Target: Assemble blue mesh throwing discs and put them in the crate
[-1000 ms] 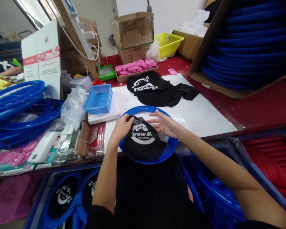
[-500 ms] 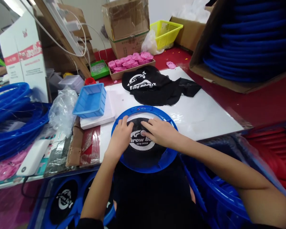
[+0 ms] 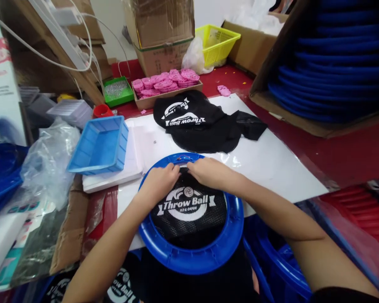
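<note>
A blue plastic ring (image 3: pixel 192 256) lies on the white board at the table's near edge. Over it is stretched a black mesh cloth (image 3: pixel 186 206) printed "Throw Ball". My left hand (image 3: pixel 159 182) and my right hand (image 3: pixel 208 172) meet at the ring's far rim, fingers curled and pinching the mesh's top edge there. A pile of more black printed mesh cloths (image 3: pixel 198 124) lies beyond the ring on the board.
A light blue tray (image 3: pixel 99 145) sits left of the ring, crumpled clear plastic (image 3: pixel 47 162) beside it. Pink round pieces fill a cardboard tray (image 3: pixel 166 84) at the back. A yellow basket (image 3: pixel 216 42), cardboard boxes and a carton of blue rings (image 3: pixel 331 63) stand behind and right.
Both hands slid from the middle of the mesh up to the ring's far rim and closed on the cloth's edge. The camera moved closer and lower.
</note>
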`<state>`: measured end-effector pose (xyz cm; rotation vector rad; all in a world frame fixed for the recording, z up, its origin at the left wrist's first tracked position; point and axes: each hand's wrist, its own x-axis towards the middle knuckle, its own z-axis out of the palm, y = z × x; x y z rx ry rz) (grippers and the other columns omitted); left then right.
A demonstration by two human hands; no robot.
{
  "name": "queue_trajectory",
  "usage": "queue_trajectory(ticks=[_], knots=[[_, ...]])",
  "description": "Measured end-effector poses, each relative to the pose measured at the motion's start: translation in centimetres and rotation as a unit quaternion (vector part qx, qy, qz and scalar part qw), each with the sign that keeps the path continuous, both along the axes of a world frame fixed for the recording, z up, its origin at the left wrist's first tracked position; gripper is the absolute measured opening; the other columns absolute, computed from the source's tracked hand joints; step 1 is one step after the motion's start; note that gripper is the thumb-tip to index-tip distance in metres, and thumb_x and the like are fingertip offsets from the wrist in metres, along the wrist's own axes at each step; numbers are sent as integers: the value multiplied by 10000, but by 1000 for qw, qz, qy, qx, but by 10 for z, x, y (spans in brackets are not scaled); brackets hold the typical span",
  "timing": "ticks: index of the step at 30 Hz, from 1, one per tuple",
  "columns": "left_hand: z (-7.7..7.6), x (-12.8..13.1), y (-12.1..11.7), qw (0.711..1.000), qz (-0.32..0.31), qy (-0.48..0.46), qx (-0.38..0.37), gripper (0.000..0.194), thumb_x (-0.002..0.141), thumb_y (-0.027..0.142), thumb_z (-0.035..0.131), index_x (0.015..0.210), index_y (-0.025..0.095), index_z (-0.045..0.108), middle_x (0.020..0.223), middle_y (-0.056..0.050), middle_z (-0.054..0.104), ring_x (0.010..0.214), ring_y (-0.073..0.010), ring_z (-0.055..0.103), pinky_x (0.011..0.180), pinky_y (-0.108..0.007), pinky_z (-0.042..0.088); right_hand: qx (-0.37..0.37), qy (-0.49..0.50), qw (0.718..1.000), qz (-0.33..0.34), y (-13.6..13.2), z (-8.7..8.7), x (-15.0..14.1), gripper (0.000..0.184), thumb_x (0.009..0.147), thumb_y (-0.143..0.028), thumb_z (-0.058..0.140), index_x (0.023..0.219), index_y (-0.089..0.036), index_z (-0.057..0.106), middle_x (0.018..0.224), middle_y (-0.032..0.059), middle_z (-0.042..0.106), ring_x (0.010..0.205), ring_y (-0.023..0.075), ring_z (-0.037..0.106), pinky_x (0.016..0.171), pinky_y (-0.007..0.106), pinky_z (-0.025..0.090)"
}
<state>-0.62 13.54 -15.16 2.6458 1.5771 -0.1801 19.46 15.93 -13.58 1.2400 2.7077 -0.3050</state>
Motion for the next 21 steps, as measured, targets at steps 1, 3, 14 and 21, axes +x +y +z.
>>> queue_trajectory(ticks=[1,3,14,21], knots=[[-4,0,-4,1000,-13,1,7,286,1102,261,418,1140,140,674,1076,-145,720,751,-262,733,607,-342,504,3,-9,1000,-3,-3,-3,-2,242,1037,-128,467,1105,-132,699,928,134,774,817,274,731,653,333,394],[-10,-1,-11,999,-40,-7,17,239,1084,194,439,1123,136,667,1114,-140,700,783,-241,728,556,-306,473,-5,-16,1000,0,-8,-8,-4,239,1014,-93,475,1130,-131,680,937,123,775,818,270,735,626,332,361],[-19,-21,5,968,-121,-176,131,183,1022,68,499,1102,113,657,1404,-192,638,1391,-320,549,1147,-509,529,87,132,987,38,-12,-33,2,282,1127,-227,394,996,-144,630,1029,138,706,911,259,676,705,347,415],[-4,-25,-5,984,-106,-132,49,210,1035,85,477,1180,89,628,1464,-208,593,1352,-312,593,1108,-474,544,-72,260,963,-20,-7,-24,7,136,1029,-133,560,1141,-164,629,1088,102,702,957,233,677,791,351,510]])
